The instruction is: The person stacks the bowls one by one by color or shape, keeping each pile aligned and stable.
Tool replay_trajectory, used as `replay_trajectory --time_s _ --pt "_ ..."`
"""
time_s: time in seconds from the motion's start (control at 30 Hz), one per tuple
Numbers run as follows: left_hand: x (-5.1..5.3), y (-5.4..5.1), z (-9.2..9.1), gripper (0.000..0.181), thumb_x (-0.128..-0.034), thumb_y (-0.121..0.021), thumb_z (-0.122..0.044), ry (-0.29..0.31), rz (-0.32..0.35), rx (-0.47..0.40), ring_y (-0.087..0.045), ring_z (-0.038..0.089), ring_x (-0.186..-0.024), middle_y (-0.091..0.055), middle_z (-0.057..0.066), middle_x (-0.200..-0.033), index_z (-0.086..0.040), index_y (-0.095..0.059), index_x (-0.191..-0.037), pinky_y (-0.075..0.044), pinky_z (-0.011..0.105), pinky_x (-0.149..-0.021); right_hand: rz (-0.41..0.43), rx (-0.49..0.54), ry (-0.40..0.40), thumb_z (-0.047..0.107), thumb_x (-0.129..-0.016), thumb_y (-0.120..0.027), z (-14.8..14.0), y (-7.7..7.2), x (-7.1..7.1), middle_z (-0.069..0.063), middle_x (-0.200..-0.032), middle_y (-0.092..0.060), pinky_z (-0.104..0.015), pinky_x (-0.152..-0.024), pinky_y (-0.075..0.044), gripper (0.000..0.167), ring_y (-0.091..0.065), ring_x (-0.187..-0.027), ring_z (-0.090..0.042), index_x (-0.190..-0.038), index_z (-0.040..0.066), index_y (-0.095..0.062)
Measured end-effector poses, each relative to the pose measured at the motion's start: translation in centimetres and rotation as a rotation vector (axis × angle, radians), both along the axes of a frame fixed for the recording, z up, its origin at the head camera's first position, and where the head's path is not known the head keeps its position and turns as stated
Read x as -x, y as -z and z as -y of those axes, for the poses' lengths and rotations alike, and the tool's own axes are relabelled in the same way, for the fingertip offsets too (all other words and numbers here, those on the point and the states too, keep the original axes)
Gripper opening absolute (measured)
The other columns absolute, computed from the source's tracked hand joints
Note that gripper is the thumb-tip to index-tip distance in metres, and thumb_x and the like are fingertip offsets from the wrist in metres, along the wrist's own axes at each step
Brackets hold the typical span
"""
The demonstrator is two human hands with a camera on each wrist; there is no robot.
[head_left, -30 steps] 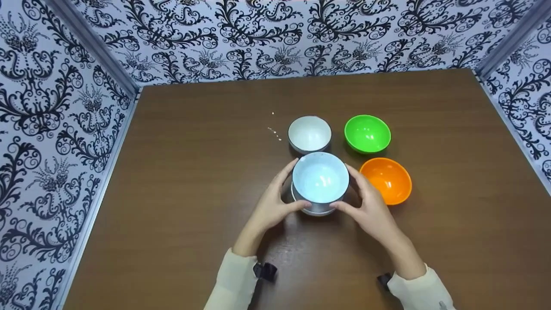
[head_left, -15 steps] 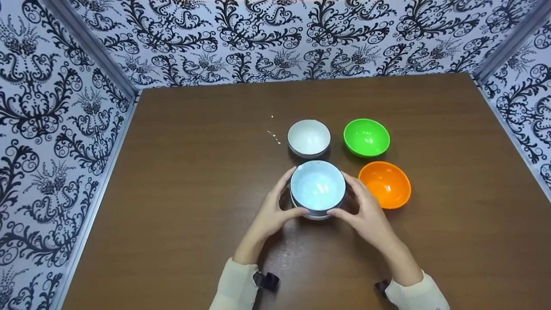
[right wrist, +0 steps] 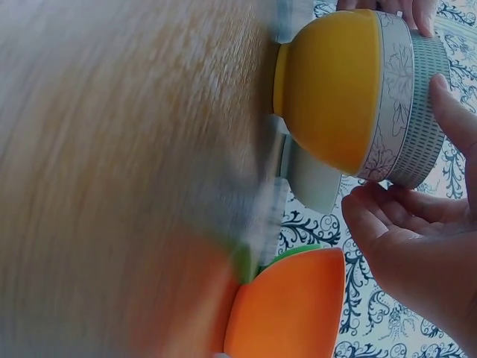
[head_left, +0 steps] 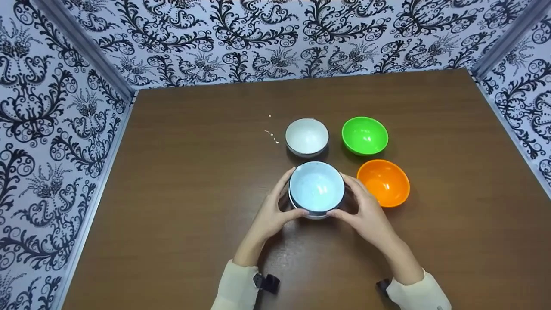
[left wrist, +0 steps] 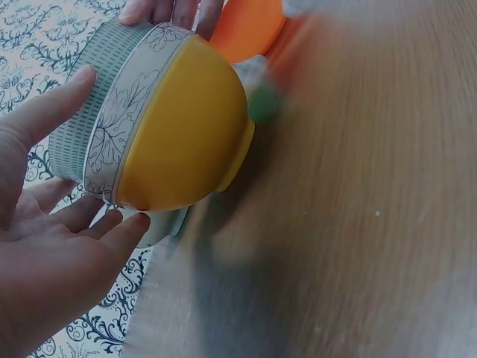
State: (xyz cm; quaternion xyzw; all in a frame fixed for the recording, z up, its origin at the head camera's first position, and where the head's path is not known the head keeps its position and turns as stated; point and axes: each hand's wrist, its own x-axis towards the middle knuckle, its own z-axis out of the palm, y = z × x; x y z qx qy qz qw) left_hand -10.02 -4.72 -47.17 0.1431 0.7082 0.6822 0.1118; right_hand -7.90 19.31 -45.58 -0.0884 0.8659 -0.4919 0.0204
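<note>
Fingers (head_left: pixel 282 184) of left hand (head_left: pixel 273 211) and right hand (head_left: pixel 366 211) grip a pale-blue bowl (head_left: pixel 316 186) nested partly inside a yellow bowl (left wrist: pixel 182 127).

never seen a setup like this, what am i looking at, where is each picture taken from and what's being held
There's no robot here, just a person's bare left hand and right hand. The wide picture comes from a camera worn on the head, looking forward and down. The two tilted close-ups come from cameras worn on each wrist, so the table appears sideways.

Both hands hold a patterned bowl, pale blue inside, which sits partly inside a yellow bowl. Nearby on the table are a white bowl, a green bowl and an orange bowl.
</note>
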Motion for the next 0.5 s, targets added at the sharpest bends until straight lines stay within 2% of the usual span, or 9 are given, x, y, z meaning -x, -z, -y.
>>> replay_trajectory --time_s 0.13,0.3,0.5 --pt "-0.09 0.12 0.05 0.096 -0.0787 -0.084 -0.012 0.000 0.003 0.008 -0.028 0.026 -0.152 -0.030 0.006 -0.164 -0.015 -0.029 -0.158 -0.025 0.047 -0.124 0.000 -0.006 -0.002 0.026 -0.078 -0.086 -0.02 0.20 0.09 -0.009 -0.151 -0.047 -0.044 -0.114 -0.041 0.088 -0.048 -0.138 -0.029 -0.151 0.010 -0.040" --pt "-0.21 0.43 0.02 0.097 -0.0775 -0.084 -0.008 0.002 0.005 -0.029 -0.029 0.025 -0.152 -0.032 0.007 -0.163 -0.011 -0.029 -0.157 -0.024 0.045 -0.124 -0.004 -0.017 -0.003 0.026 -0.078 -0.085 0.04 0.38 0.05 -0.013 -0.150 -0.047 -0.047 -0.113 -0.041 0.088 -0.048 -0.138 -0.032 -0.151 0.007 -0.040" --pt "-0.21 0.74 -0.20 0.099 -0.0765 -0.085 -0.006 0.004 0.021 -0.058 -0.031 0.024 -0.151 -0.032 0.008 -0.163 -0.011 -0.028 -0.157 -0.027 0.041 -0.124 0.033 -0.027 -0.001 0.028 -0.078 -0.085 -0.05 0.14 -0.07 -0.011 -0.150 -0.047 -0.045 -0.112 -0.042 0.089 -0.048 -0.138 -0.031 -0.151 0.008 -0.040"
